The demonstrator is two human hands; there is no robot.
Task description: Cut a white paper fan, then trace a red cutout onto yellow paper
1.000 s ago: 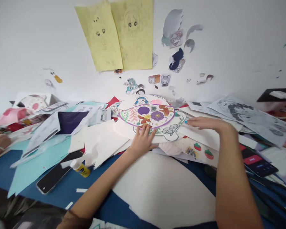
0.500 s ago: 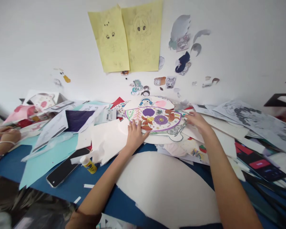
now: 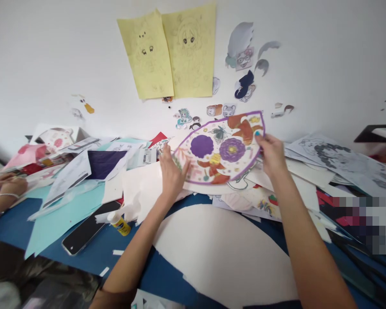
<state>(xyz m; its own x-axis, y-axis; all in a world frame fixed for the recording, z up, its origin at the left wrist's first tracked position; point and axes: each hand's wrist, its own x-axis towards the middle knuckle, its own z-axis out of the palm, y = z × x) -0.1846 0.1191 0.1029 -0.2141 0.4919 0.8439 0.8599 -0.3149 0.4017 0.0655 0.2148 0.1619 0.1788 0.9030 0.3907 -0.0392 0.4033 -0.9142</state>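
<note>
A colourful oval paper cut-out [image 3: 221,150] with a purple border, purple flowers and orange shapes is lifted and tilted up off the paper pile. My left hand [image 3: 170,174] grips its left end. My right hand [image 3: 270,152] pinches its right edge, thumb on the front. Beneath it lie more drawn cut-outs, and a large white oval sheet [image 3: 221,253] rests on the blue table close to me.
A phone [image 3: 88,227] and a yellow glue bottle [image 3: 119,223] lie left of my arm on teal paper. Piles of drawings cover the back and right. Another person's hands [image 3: 3,184] rest at the far left. Yellow sketches [image 3: 170,51] and stickers hang on the wall.
The colourful oval lay flat on the pile under my hands; both hands have now taken hold of its ends and raised it, tilted toward me.
</note>
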